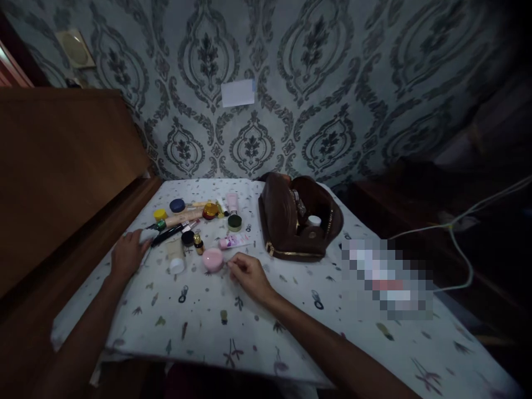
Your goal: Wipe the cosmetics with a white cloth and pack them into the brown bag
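Note:
My left hand (127, 254) rests at the left side of the table, its fingers curled against a small white item (146, 236) whose kind I cannot make out. My right hand (249, 276) is closed in a pinch just right of a round pink jar (213, 259); whether anything is between the fingertips is hidden. Around the jar lie a beige tube with a white cap (176, 257), a small dark bottle with a gold top (198, 244), a pink and white tube (235, 241) and a black round container (188, 238).
A brown leather bag (286, 233) stands unzipped at the back, with a white-lidded jar (314, 221) inside. Farther back are a blue round container (177, 205), an amber jar (210, 210) and a yellow lid (160, 214). Wooden furniture (62, 183) borders the left; a pale cable (451, 225) hangs right.

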A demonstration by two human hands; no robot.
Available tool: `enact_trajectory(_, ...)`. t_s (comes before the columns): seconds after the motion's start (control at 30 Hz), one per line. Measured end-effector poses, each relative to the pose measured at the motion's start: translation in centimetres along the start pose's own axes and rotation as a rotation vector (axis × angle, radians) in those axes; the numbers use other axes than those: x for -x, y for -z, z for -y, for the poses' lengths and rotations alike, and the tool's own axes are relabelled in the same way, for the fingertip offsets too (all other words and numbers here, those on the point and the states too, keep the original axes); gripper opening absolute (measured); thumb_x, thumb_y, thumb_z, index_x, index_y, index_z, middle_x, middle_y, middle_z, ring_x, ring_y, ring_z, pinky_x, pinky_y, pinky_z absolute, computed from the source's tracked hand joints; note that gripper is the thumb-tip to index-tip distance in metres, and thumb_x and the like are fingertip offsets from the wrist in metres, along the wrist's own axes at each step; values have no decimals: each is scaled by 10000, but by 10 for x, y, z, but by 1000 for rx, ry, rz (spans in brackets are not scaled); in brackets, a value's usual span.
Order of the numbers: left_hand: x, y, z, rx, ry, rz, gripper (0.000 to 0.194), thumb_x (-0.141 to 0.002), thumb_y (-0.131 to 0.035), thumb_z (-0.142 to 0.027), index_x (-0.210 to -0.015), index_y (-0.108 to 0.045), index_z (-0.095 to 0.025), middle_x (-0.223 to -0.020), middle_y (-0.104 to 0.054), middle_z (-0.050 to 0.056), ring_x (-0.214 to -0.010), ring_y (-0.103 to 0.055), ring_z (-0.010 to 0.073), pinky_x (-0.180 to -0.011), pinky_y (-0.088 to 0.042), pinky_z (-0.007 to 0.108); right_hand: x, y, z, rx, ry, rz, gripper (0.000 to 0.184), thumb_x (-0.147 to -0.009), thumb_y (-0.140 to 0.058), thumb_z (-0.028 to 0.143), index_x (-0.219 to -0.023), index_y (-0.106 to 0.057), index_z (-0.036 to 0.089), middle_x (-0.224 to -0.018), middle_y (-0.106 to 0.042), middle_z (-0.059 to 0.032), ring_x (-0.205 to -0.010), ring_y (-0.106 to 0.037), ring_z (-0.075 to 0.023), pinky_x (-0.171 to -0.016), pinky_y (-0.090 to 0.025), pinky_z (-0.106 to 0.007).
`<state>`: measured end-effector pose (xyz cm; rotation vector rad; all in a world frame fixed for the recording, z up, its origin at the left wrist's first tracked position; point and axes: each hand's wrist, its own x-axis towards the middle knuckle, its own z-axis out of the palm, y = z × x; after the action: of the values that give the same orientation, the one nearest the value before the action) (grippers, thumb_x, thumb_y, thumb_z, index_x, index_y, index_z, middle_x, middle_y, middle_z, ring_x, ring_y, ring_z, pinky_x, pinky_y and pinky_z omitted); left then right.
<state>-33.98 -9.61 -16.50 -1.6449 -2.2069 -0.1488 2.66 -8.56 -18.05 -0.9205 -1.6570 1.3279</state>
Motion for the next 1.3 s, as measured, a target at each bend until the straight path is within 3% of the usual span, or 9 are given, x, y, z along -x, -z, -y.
enact_trajectory(0.3,-3,-22,10,167,-22,-179,502,-991,-326,-467,-1140,-658,-122,-1057,-702,189,-973,-624,338,-862,-478,437,0,9,-8,-11,-68,48,292,-861,-575,453,-717,-548,201,-551,-561,25,-474,-435,-97,-478,-332,-223)
enact_trajectory(0.7,-5,-27,19,214,-6,-202,416,-1008,-291,-420,-908,-617,-182,-905,-679,143,-875,-617,307,-795,-463,406,-1,9,-8,-40,-91,43,301,-835,-607,478,-739,-563,197,-542,-561,34,-450,-441,-90,-456,-347,-213)
enact_trajectory(0.97,-5,-29,20,264,19,-197,371,-998,-305,-394,-907,-599,-185,-923,-678,144,-879,-619,300,-789,-462,394,0,8,-8,-59,-111,50,325,-823,-625,508,-740,-566,199,-528,-548,42,-438,-438,-89,-446,-346,-213)
enact_trajectory(1.17,-6,-31,20,277,56,-192,373,-997,-319,-414,-892,-602,-194,-911,-672,133,-882,-621,297,-791,-460,389,-2,9,-7,11,-59,-38,327,-858,-586,505,-738,-577,200,-544,-557,32,-445,-416,-96,-448,-338,-224)
enact_trajectory(1.3,-5,-29,19,291,55,-192,365,-993,-325,-406,-878,-598,-192,-896,-667,134,-893,-623,304,-803,-460,394,-33,15,6,203,29,-198,284,-883,-538,459,-795,-604,197,-670,-640,-12,-601,-571,-150,-556,-434,-252)
